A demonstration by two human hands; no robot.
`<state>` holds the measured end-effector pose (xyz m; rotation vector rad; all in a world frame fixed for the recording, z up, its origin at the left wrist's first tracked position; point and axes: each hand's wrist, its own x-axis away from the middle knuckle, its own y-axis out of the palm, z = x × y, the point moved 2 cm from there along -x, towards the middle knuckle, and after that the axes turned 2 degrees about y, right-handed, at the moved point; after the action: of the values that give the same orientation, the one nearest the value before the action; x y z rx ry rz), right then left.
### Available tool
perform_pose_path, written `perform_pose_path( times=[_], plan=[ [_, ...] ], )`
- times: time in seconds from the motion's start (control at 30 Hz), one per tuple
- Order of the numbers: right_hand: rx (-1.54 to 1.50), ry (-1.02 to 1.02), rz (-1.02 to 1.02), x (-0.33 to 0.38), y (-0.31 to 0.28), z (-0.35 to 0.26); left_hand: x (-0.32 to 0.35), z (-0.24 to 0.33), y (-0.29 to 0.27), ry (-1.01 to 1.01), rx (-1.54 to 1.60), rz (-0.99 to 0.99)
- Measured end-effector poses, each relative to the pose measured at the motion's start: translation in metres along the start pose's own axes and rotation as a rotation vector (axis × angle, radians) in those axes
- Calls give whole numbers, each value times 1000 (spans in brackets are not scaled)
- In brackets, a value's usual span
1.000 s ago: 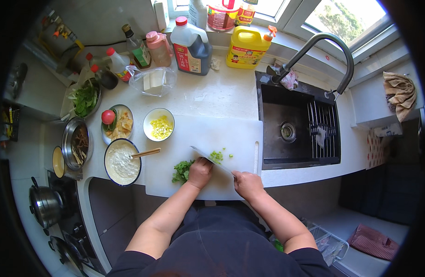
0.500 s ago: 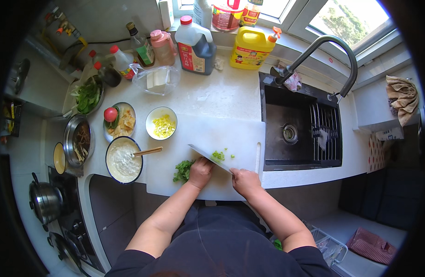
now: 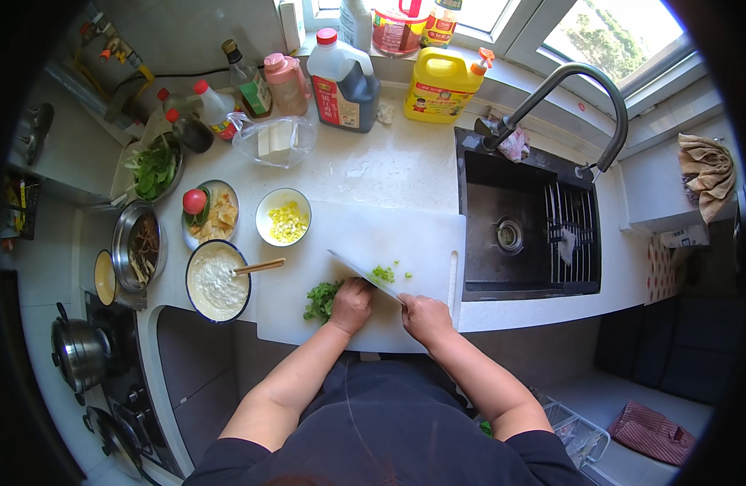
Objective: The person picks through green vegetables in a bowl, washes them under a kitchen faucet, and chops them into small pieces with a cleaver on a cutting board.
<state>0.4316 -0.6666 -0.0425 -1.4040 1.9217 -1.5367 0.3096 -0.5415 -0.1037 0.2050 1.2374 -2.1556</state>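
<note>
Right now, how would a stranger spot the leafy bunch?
Find the white cutting board, left of the black sink. Toward its lower left, poking out beside the left hand, is the leafy bunch. Its ruffled, darker leaves differ from the small, lighter chopped bits across the knife.

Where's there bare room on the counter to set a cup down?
The counter is bare between the bag, dark jug, yellow jug, sink and board. The board has a bare strip too, beyond the knife and green bits. Crowded: the left, with bottles and bowls, and around the herbs, left hand and right hand.
</note>
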Motion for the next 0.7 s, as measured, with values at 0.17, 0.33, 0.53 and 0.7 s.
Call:
perform_pose_path(
  times=[0.17, 0.33, 0.53, 0.7],
  plan=[
    [-96, 2, 43, 3, -15, 2, -2, -1, 5, -24, 38, 68],
    [5, -7, -37, 6, -16, 5, -3, -1, 6, -22, 13, 68],
    [37, 15, -29, -3, -5, 0, -8, 4, -3, 9, -64, 4],
    [20, 15, 20, 0, -1, 2, -6, 7, -14, 5, -124, -38]
  ],
)
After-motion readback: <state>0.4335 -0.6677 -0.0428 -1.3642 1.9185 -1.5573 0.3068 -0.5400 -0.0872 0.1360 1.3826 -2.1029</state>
